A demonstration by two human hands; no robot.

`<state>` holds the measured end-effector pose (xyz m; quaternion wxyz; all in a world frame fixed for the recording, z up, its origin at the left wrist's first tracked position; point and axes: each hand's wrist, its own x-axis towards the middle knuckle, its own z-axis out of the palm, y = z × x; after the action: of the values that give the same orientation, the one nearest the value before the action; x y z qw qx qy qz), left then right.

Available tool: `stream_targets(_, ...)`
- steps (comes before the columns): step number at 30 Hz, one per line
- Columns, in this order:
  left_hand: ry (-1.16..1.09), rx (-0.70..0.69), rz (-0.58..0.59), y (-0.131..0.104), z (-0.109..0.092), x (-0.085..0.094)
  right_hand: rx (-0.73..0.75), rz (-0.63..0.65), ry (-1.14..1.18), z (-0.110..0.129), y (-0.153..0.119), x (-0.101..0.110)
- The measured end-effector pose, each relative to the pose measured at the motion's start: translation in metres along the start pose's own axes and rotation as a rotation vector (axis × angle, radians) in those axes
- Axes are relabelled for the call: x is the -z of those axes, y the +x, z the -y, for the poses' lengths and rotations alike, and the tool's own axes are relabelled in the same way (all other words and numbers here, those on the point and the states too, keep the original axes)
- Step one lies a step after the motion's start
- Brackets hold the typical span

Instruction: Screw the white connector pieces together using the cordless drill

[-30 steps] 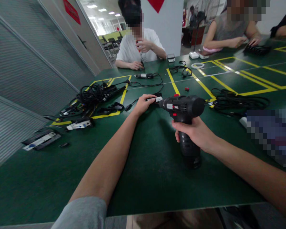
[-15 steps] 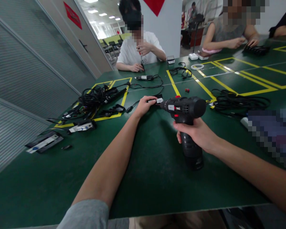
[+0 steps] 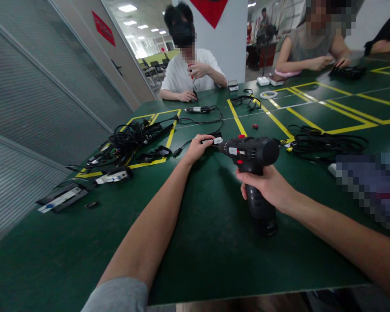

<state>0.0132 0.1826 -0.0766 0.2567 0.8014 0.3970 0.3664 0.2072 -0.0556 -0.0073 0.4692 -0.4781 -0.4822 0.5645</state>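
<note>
My right hand is wrapped round the grip of a black cordless drill, which lies nearly level and points left. The drill's tip meets the right end of a small black device with a white label. My left hand holds that device down on the green table, fingers closed over its left part. A black cable with a connector lies just left of my left hand. The exact contact at the drill's tip is too small to make out.
Tangled black cables lie at the left, near black and white casings. More coiled cables lie at the right. A pen-like tool lies beyond my left hand. Across the table sit a person in white and others.
The view has tilted up slightly, so the scene sits a little lower. Both hands, the drill and the device keep nearly the same places relative to each other.
</note>
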Motion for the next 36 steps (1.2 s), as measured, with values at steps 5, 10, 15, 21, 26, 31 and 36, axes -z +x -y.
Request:
stream_targets(5, 0.017, 0.004, -0.002, -0.0014, -0.0031, -0.0002, 0.008, 0.018, 0.006, 0.0001, -0.0009, 0.0000)
stream_targets(10, 0.025, 0.016, -0.002, -0.0025, -0.0074, 0.0006, 0.015, 0.023, 0.012, -0.0002, -0.0006, 0.0009)
stream_targets(15, 0.025, 0.016, 0.000, -0.0026, -0.0074, 0.0000, 0.010, 0.018, 0.007, -0.0004, -0.0009, 0.0014)
stream_targets(21, 0.029, 0.010, -0.002, -0.0024, -0.0072, 0.0001, -0.002, 0.017, 0.007, 0.0030, -0.0032, 0.0007)
stream_targets(26, 0.034, 0.018, 0.001, -0.0017, -0.0071, 0.0004, -0.023, 0.010, 0.008, 0.0046, -0.0033, -0.0001)
stream_targets(31, 0.032, 0.016, 0.008, -0.0012, -0.0058, -0.0001, -0.008, 0.006, 0.013, 0.0020, -0.0023, 0.0001)
stream_targets(36, 0.038, 0.006, -0.001, -0.0008, -0.0025, -0.0001, 0.006, 0.007, 0.019, 0.0000, -0.0025, 0.0002)
